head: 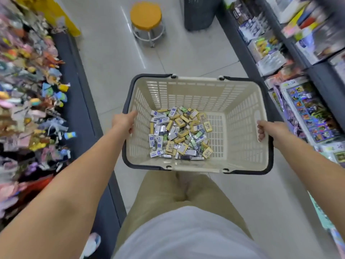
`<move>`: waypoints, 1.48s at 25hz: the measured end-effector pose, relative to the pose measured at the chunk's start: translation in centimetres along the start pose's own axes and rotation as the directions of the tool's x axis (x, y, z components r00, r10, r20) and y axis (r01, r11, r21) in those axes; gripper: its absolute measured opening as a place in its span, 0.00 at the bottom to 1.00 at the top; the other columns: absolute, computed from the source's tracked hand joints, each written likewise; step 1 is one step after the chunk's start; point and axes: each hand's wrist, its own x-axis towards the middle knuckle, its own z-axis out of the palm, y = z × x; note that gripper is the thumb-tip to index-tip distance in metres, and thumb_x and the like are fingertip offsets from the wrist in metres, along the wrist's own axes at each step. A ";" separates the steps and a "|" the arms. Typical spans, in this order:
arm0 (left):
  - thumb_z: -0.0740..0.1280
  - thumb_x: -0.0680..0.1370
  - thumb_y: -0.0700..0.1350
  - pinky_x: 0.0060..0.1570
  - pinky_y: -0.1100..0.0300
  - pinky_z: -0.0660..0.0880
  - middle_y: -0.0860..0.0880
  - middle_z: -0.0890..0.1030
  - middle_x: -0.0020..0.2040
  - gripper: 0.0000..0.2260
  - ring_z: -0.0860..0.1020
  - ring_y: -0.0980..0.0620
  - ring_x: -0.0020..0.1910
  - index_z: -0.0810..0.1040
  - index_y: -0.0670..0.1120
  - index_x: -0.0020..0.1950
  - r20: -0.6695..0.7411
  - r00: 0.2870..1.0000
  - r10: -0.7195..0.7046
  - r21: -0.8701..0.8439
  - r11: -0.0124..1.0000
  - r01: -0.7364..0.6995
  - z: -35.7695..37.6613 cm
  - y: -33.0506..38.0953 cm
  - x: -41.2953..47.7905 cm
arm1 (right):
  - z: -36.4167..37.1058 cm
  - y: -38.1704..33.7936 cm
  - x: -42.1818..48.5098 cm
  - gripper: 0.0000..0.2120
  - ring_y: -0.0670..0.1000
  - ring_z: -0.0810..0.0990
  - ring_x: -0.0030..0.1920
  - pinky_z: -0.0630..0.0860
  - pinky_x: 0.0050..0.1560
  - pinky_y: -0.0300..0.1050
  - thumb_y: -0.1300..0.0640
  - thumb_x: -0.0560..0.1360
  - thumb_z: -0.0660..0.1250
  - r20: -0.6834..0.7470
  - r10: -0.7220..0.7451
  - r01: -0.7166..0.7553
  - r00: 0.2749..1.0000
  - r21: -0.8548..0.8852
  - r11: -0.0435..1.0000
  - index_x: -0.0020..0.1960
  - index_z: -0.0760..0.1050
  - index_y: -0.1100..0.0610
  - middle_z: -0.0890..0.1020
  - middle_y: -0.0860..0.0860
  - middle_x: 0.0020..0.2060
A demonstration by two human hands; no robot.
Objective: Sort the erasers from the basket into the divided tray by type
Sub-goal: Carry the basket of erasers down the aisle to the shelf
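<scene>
A cream plastic shopping basket [240, 101] with dark folded handles hangs in front of me above the aisle floor. A heap of wrapped erasers [180, 132] in white-blue, yellow and green sleeves covers the left part of its bottom. My left hand [124, 122] grips the basket's left rim, thumb over the edge. My right hand [268, 130] grips the right rim, fingers curled through its side slot. No divided tray is in view.
I stand in a shop aisle with a pale tiled floor. Hanging toys and keyrings [28, 101] fill the left rack. Packaged goods on shelves [302, 101] line the right. A yellow-topped stool [146, 21] and a dark bin [199, 13] stand ahead.
</scene>
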 end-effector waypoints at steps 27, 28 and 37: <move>0.69 0.73 0.46 0.23 0.63 0.61 0.46 0.64 0.26 0.16 0.61 0.50 0.21 0.66 0.45 0.32 0.291 0.929 0.228 0.154 0.947 -0.280 17.9 66.6 39.4 | 12.7 -53.3 30.7 0.12 0.49 0.65 0.17 0.66 0.20 0.39 0.60 0.73 0.65 -0.169 0.168 -0.104 0.971 0.331 0.938 0.33 0.69 0.60 0.70 0.55 0.27; 0.70 0.73 0.46 0.23 0.63 0.61 0.46 0.64 0.26 0.15 0.61 0.50 0.21 0.66 0.45 0.32 0.306 0.922 0.238 0.157 0.942 -0.296 18.2 69.3 40.8 | 13.6 -55.0 31.2 0.11 0.49 0.65 0.18 0.66 0.21 0.40 0.61 0.74 0.65 -0.167 0.182 -0.112 0.969 0.357 0.927 0.33 0.69 0.60 0.70 0.55 0.27; 0.70 0.74 0.46 0.26 0.58 0.63 0.44 0.67 0.30 0.13 0.63 0.48 0.24 0.70 0.40 0.37 0.373 0.870 0.321 0.252 0.868 -0.428 24.7 88.2 50.2 | 18.5 -66.9 39.2 0.11 0.48 0.65 0.15 0.66 0.21 0.40 0.63 0.74 0.64 -0.203 0.256 -0.125 0.945 0.500 0.857 0.34 0.70 0.61 0.70 0.55 0.26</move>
